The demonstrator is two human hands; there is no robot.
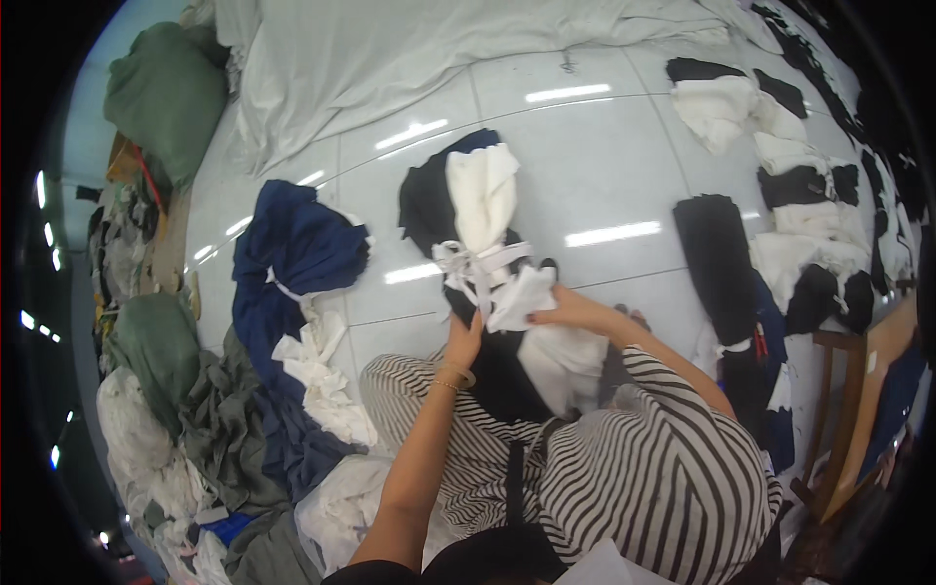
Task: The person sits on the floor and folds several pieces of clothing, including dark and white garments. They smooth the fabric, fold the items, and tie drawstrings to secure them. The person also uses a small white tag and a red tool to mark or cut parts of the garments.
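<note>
Two hands, one bundle (480,200) between them, one navy bundle (297,244) to the left and one black roll (717,263) to the right. The held bundle, black and white, lies before the seated person, its far end on the tiled floor (604,175), a white band (502,257) around its middle. The left hand (464,343) (two bracelets (455,376) at its wrist) reaches straight forward, thumb up; its fingers are partly hidden at the bundle, so how tightly they close cannot be told. The right hand (567,309) comes across from the right, fingers closed on white cloth (524,297) just beside the band.
</note>
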